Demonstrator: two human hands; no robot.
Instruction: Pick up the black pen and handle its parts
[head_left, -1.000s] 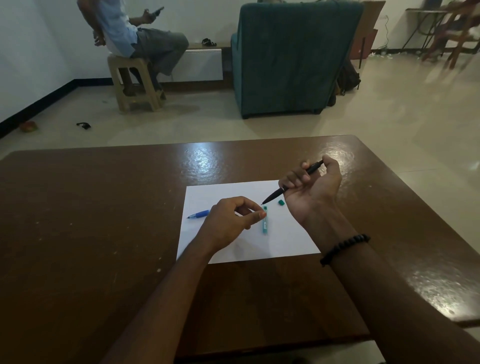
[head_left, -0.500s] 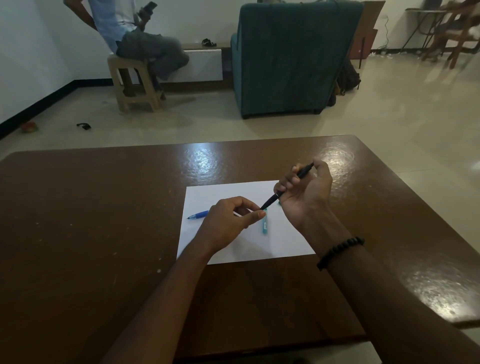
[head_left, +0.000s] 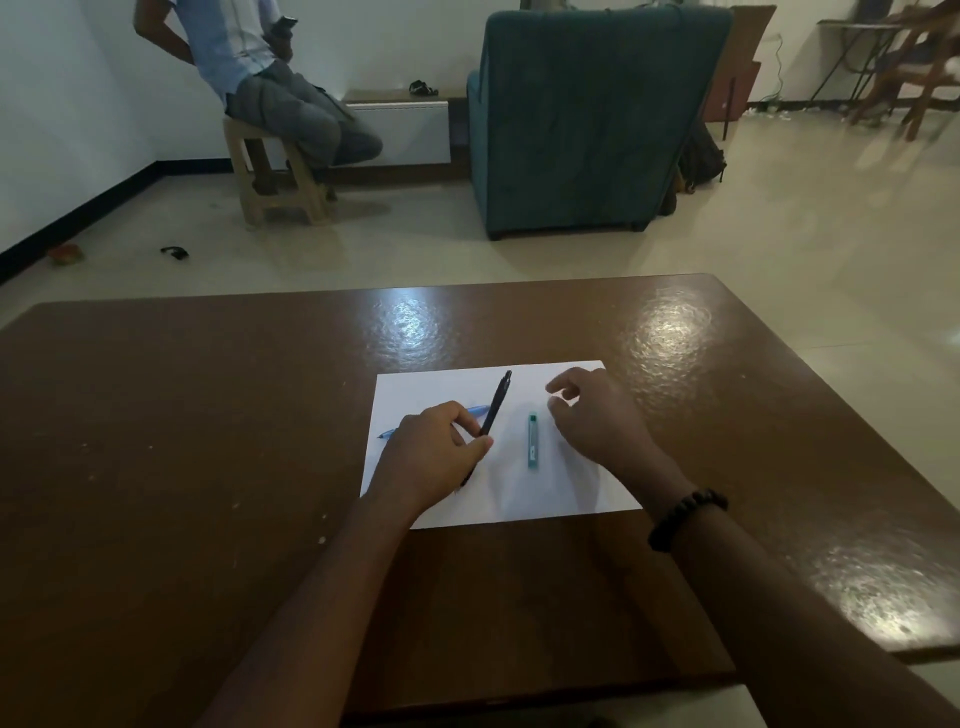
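Blue pen (head_left: 475, 412) half behind left hand (head_left: 434, 457), black pen (head_left: 496, 402) pinched

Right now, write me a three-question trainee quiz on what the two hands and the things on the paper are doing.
1. True or false: the left hand grips the black pen.
2. Which thing lies on the white paper between the two hands? A) the green lead case B) a phone C) a ruler
3. Fill in: the right hand wears a black beaded ____ at the wrist.

Key
1. True; its fingers curl round the pen's lower part and the upper end points away from the person.
2. A; it lies flat, touched by neither hand.
3. bracelet; that hand hovers with loosely curled fingers and holds nothing that shows.
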